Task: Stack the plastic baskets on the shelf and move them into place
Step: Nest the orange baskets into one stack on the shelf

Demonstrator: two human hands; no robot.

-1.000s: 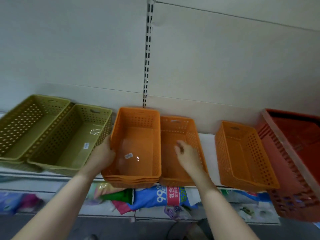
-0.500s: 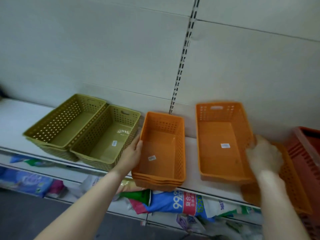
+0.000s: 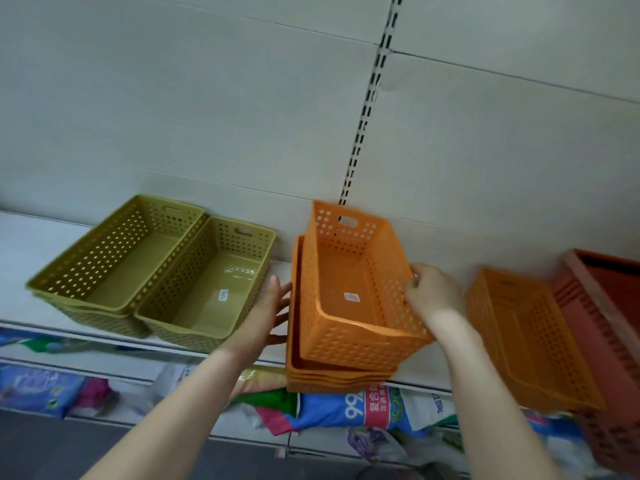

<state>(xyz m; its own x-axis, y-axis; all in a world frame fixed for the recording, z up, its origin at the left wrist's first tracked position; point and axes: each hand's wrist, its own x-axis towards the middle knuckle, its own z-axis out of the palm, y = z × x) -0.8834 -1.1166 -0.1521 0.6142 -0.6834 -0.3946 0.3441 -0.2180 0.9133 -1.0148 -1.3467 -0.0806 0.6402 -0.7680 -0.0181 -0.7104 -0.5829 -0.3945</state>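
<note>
A perforated orange basket hangs tilted over a stack of orange baskets on the white shelf. My right hand grips the tilted basket by its right wall. The basket's lower left side sits partly inside the stack. My left hand rests with spread fingers against the stack's left side. Another orange basket stands alone further right on the shelf.
Two olive-green baskets stand side by side to the left, the far one on another. A large red crate fills the right edge. Packaged goods lie on the shelf below. A slotted upright runs up the back wall.
My right hand has carried the single orange basket leftward from the right of the stack and tilted it onto the stack. My left hand stays at the stack's left side.
</note>
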